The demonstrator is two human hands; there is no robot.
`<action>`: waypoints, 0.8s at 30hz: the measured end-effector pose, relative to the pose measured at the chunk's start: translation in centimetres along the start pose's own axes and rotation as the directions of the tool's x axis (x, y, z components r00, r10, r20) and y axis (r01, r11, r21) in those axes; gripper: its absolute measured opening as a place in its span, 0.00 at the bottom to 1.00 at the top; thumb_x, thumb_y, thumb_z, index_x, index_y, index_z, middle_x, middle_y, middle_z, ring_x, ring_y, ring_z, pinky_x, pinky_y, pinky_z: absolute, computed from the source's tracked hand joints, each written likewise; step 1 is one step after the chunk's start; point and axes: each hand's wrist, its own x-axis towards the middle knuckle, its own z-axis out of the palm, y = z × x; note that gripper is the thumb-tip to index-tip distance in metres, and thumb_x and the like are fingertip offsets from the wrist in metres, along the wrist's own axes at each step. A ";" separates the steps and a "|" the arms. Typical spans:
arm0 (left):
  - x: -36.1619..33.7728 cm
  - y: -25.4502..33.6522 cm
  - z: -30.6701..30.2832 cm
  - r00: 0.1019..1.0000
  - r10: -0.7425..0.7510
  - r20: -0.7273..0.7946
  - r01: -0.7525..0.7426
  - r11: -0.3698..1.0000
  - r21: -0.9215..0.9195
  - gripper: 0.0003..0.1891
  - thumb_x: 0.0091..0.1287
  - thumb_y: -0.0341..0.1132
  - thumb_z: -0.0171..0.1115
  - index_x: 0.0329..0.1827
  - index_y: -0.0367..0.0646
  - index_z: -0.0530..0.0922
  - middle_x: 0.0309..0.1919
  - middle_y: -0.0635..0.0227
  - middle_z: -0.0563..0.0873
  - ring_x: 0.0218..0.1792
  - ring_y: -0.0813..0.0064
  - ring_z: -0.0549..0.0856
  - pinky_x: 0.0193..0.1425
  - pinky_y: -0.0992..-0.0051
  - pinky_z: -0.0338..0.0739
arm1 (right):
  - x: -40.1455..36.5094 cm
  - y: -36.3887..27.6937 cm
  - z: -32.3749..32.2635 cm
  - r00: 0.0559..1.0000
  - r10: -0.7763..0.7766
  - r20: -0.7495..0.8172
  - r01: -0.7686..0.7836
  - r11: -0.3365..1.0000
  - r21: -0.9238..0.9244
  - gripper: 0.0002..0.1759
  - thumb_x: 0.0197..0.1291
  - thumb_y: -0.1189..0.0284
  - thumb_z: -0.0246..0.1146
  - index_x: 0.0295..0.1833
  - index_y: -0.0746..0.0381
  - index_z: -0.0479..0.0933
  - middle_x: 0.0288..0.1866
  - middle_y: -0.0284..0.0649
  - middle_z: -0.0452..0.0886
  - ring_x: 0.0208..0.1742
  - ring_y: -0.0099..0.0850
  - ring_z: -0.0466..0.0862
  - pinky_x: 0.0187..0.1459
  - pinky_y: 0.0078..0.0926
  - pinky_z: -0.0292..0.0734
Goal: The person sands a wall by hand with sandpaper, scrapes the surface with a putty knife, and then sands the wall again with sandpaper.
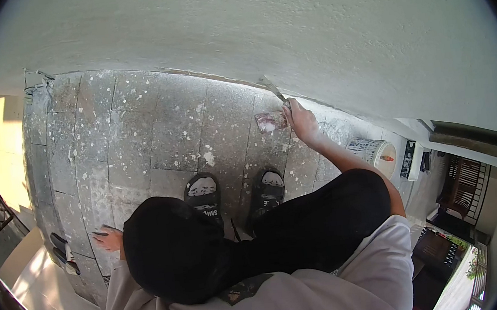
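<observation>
My right hand (304,124) is closed around a putty knife (275,88), its thin blade slanting up to the foot of the pale wall (333,37). Right beside those fingers is a flat, wide scraper blade (271,122), stained reddish with white smears; its handle end is hidden at the hand. Out to the left, past my knee, my left hand (109,237) hangs low over the floor with its fingers stretched apart and nothing in them. Part of its forearm is hidden by my knee.
Grey floor tiles (167,127) are spattered with white. My sandalled feet (204,193) stand close to the wall. A white bucket (375,152) stands against the wall at right. A pair of dark slippers (64,254) lies at far left. Dark wooden furniture (460,184) shows at far right.
</observation>
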 end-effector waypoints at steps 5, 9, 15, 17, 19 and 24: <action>-0.6 1.0 -1.0 1.000 0.001 0.009 -0.001 1.000 -0.004 0.30 0.70 0.59 0.45 0.72 0.60 0.66 0.69 0.74 0.69 0.69 0.67 0.69 0.71 0.56 0.57 | -0.4 0.2 -0.6 1.000 -0.009 -0.005 0.009 1.000 0.008 0.19 0.72 0.57 0.49 0.52 0.63 0.66 0.39 0.56 0.81 0.33 0.58 0.82 0.34 0.53 0.77; 0.0 1.0 -1.1 0.997 -0.033 0.075 0.034 0.999 -0.005 0.30 0.70 0.59 0.44 0.72 0.59 0.66 0.70 0.74 0.69 0.69 0.67 0.69 0.71 0.56 0.57 | -2.3 2.6 -0.5 0.999 -0.006 0.046 0.008 0.999 -0.041 0.19 0.72 0.57 0.50 0.54 0.62 0.67 0.41 0.56 0.81 0.32 0.58 0.82 0.33 0.52 0.78; -0.1 0.4 -0.6 0.999 0.012 0.050 -0.010 1.000 -0.028 0.31 0.70 0.59 0.44 0.73 0.60 0.64 0.70 0.74 0.68 0.69 0.67 0.68 0.72 0.56 0.57 | 0.9 -0.3 -1.6 0.999 -0.034 0.040 0.035 0.999 -0.040 0.20 0.73 0.58 0.49 0.55 0.63 0.66 0.36 0.57 0.81 0.34 0.58 0.82 0.35 0.53 0.78; -0.4 0.7 -1.3 0.998 -0.029 0.063 0.030 0.999 -0.018 0.31 0.70 0.59 0.44 0.74 0.60 0.64 0.71 0.74 0.68 0.69 0.66 0.68 0.71 0.56 0.57 | 1.3 -2.1 -0.8 0.997 -0.028 0.068 0.029 0.999 -0.021 0.20 0.73 0.58 0.48 0.56 0.63 0.66 0.36 0.58 0.81 0.34 0.58 0.82 0.35 0.53 0.78; -0.1 1.5 -1.5 0.996 -0.037 0.081 0.039 0.999 -0.028 0.31 0.70 0.59 0.44 0.74 0.59 0.64 0.71 0.73 0.67 0.69 0.66 0.67 0.71 0.56 0.56 | 1.2 -2.4 -0.2 0.999 -0.050 0.016 0.049 0.997 0.062 0.20 0.73 0.58 0.48 0.57 0.63 0.65 0.37 0.58 0.81 0.35 0.58 0.82 0.36 0.53 0.77; 0.0 0.2 -0.5 0.997 0.044 0.067 -0.035 0.990 -0.136 0.31 0.70 0.59 0.44 0.74 0.56 0.63 0.72 0.72 0.66 0.70 0.65 0.67 0.72 0.55 0.55 | -0.9 -1.8 -0.2 0.998 0.062 0.011 -0.062 0.998 0.032 0.20 0.73 0.57 0.48 0.54 0.63 0.66 0.40 0.57 0.82 0.35 0.58 0.82 0.35 0.53 0.78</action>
